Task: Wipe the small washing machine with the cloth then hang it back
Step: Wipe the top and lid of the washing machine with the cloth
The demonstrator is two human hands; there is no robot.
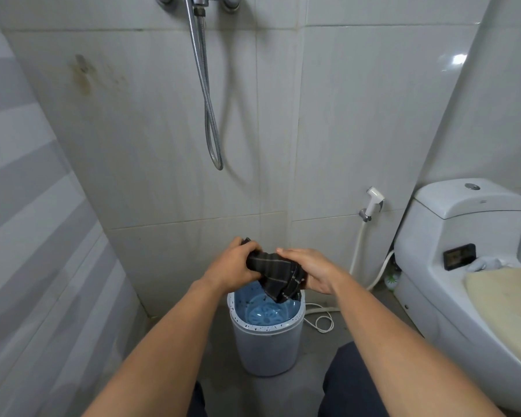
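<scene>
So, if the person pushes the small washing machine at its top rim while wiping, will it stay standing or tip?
The small washing machine looks taller than wide, so a hard sideways push at the rim could probably rock it. It seems to be thin plastic with an empty tub, so likely light and easy to slide on the floor. Both hands hold the cloth, so neither steadies it.

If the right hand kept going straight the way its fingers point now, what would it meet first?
The right hand points left along the cloth, so it would probably meet the left hand gripping the other end first, though depth between them is unclear.
</scene>
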